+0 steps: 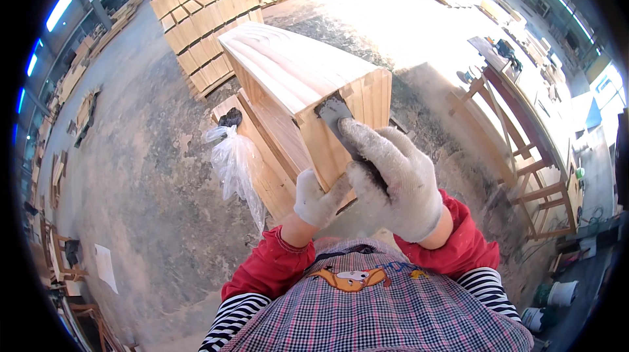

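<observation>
Right hand (393, 178) in a knit glove grips a flat metal scraper (337, 119) against the pale wooden box (301, 83); left hand (318, 196) clamps the box's corner.

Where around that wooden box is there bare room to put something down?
Bare concrete floor lies left of the plastic bag, and more between the wooden box and the trestle table. It is crowded close in, where both gloved hands and the scraper work.

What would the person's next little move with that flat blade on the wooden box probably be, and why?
Probably a short draw of the scraper down the side of the wooden box. The right hand presses its blade flat near the box's top corner, while the left hand steadies the lower edge.
</observation>
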Demonstrator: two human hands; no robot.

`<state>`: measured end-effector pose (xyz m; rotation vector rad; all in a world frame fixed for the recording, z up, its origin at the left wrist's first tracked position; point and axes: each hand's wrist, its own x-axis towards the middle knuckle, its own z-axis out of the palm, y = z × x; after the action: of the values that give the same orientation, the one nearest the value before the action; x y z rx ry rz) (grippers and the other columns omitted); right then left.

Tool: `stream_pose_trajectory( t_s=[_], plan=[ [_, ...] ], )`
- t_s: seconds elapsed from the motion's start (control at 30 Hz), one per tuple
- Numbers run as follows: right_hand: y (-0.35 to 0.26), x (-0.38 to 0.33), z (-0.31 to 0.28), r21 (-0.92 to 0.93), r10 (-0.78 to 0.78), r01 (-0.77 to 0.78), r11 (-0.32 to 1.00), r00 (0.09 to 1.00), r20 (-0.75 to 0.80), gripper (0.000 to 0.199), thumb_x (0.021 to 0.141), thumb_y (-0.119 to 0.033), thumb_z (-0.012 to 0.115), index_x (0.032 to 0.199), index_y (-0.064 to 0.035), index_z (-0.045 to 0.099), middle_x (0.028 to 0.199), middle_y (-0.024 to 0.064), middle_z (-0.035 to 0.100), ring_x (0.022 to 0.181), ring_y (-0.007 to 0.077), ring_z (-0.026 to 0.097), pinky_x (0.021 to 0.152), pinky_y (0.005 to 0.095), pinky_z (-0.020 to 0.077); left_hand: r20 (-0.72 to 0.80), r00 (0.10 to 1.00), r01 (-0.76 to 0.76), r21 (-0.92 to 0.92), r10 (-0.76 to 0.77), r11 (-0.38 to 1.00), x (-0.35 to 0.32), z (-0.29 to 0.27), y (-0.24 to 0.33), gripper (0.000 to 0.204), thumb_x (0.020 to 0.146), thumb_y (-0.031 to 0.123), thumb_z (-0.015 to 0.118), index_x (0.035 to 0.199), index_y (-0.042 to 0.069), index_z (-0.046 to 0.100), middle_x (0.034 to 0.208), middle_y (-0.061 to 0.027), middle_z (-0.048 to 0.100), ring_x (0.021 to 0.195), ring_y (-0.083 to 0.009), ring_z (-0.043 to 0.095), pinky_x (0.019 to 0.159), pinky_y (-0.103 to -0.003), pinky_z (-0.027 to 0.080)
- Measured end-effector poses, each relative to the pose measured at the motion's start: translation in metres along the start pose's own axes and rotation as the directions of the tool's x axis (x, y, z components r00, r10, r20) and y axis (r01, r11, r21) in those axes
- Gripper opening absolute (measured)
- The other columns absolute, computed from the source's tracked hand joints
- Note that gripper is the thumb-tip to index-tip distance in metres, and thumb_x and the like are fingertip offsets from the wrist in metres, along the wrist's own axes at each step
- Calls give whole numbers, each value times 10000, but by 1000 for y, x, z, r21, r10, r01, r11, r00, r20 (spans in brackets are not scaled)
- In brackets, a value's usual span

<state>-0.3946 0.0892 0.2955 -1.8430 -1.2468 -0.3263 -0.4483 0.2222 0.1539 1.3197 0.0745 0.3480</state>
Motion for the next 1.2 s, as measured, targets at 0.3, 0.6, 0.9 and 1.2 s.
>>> stream_pose_trajectory(
  t_s=[0.3, 0.6, 0.9, 1.2],
  plan=[
    [-2, 3, 11, -43, -32, 30, 999, 999, -30, 426, 746, 21, 589, 1171, -4, 585, 834, 141, 602, 697, 250, 638, 616, 314, 518, -12, 988, -155, 73, 157, 985, -4, 2, 10, 233, 872, 138, 597, 1043, -18, 624, 852, -62, 664, 765, -115, 621, 658, -270, 502],
    [20, 18, -31, -115, -95, 94, 989, 995, -5, 420, 806, 2, 572, 1226, -13, 551, 820, 96, 592, 683, 185, 600, 623, 282, 502, -30, 994, -97, 175, 104, 980, -11, 2, 22, 249, 849, 102, 613, 1054, -39, 626, 848, -75, 669, 747, -109, 604, 656, -261, 490],
    [-4, 32, -46, -243, -259, 342, 908, 913, 316, 486, 723, -77, 650, 1201, -41, 571, 800, 81, 580, 618, 196, 596, 508, 294, 486, -4, 997, -75, 104, 75, 992, -11, 0, 16, 248, 848, 91, 614, 1058, -42, 624, 872, -78, 674, 771, -114, 619, 667, -260, 497],
    [-24, 59, -61, -582, -226, 462, 669, 873, 433, 420, 762, -36, 622, 1180, -65, 593, 827, 47, 602, 610, 159, 586, 506, 235, 470, -7, 997, -72, 163, 74, 984, -13, 1, 18, 251, 851, 104, 627, 1053, -46, 627, 891, -81, 676, 786, -113, 619, 684, -258, 499]
  ],
)
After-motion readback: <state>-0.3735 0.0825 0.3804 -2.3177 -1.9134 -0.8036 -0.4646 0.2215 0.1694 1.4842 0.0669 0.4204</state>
